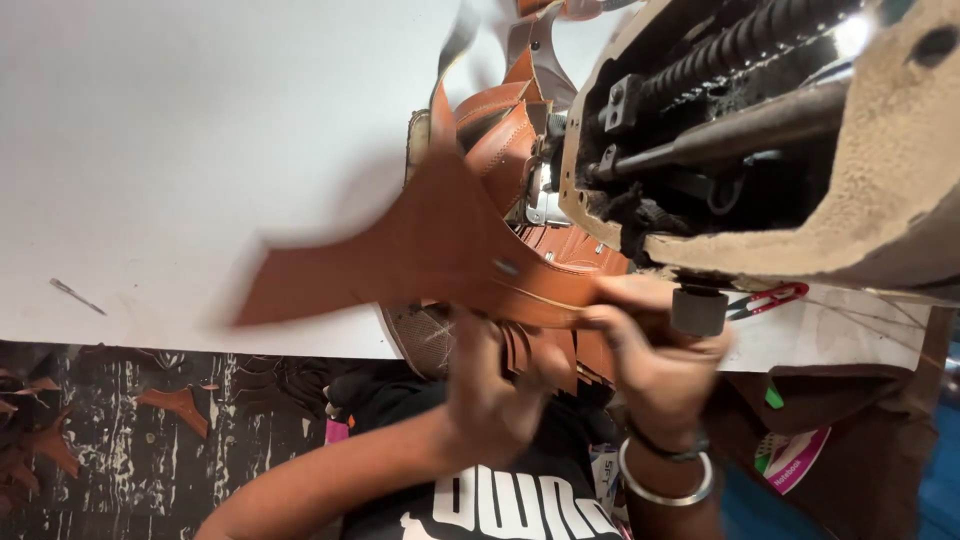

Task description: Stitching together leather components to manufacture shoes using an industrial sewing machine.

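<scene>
Tan-brown leather piece (420, 250) with pale stitching; white desk (180, 140); beige, grimy sewing machine (880, 170); red-handled snips (775, 297); silver bangle (665, 490); black shirt (500, 500), white lettering.

two hands (590, 370), one sewing machine (780, 130), one thread snips (770, 298)

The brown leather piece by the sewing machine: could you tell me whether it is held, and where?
Both hands hold the brown leather piece: right hand pinches its near edge; left hand supports it from below.

Leather piece (420, 250): tan, smooth, matt, w/ stitched edge. Surface (180, 130): white, smooth, slight sheen. Sewing machine (800, 140): dark greasy metal rods, rough beige casing. Bangle (665, 490): shiny metal.
</scene>
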